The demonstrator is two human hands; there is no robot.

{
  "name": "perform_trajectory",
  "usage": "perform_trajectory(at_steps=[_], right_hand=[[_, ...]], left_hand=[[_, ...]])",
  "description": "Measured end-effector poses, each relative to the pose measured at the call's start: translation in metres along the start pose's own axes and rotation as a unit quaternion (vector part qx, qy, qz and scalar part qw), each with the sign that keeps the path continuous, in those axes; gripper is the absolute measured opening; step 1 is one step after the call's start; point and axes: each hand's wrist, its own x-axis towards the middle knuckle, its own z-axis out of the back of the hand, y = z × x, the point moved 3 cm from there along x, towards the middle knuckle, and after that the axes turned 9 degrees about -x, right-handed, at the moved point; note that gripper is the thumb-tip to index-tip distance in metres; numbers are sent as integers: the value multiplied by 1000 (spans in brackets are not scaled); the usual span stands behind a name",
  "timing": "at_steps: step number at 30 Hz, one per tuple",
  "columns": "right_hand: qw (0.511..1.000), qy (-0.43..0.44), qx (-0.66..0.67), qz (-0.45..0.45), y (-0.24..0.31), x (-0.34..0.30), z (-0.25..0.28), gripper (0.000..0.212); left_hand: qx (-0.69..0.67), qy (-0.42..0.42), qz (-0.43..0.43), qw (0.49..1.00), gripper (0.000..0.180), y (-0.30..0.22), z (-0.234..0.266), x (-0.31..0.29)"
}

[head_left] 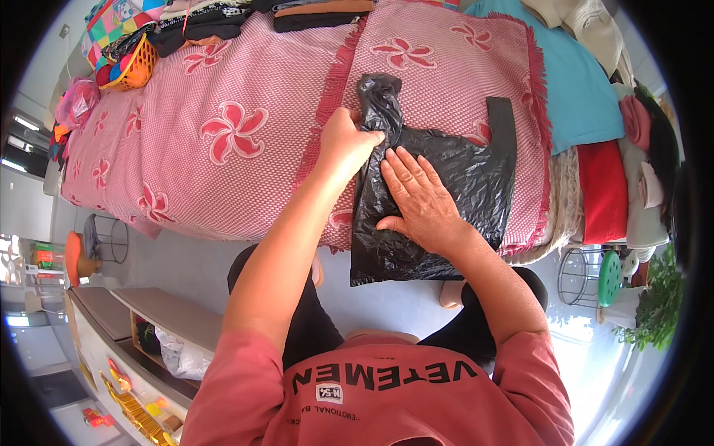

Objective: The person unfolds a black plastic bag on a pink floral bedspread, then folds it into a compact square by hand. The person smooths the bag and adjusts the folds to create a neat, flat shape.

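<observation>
A black plastic carrier bag [454,175] lies spread on a pink patterned cover with red flowers [290,82]. Its lower end hangs over the near edge of the cover. One bag handle stretches up at the right; the other is bunched at the left. My left hand [349,145] is closed around the bag's left side, just below the bunched handle. Flat on the middle of the bag rests my right hand [424,197], palm down, with its fingers stretched out.
An orange basket [139,65] with coloured balls stands far left, near folded dark clothes [201,28]. Blue cloth [580,89] and a red cloth [602,192] lie to the right. A green-topped stool [609,278] and a plant [658,301] are low right; an open drawer [167,316] is low left.
</observation>
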Motion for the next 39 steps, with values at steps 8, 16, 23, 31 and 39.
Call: perform_trajectory(at_steps=[8,16,23,31,39], right_hand=[[1000,11,1,2,1,1,0,94],[1000,1,1,1,1,1,-1,95],[1000,-6,7,-2,-1,1,-3,94],[1000,-1,-3,-2,0,2,-1,94],[1000,6,6,-6,-1,2,-3,95]], left_hand=[[-160,63,97,980,28,-31,-1,22],[-112,81,34,990,61,-35,11,57],[-188,129,60,972,81,-40,-7,67],[-260,266,66,926,91,-43,-21,83],[-225,218,34,949,91,-49,-12,86]])
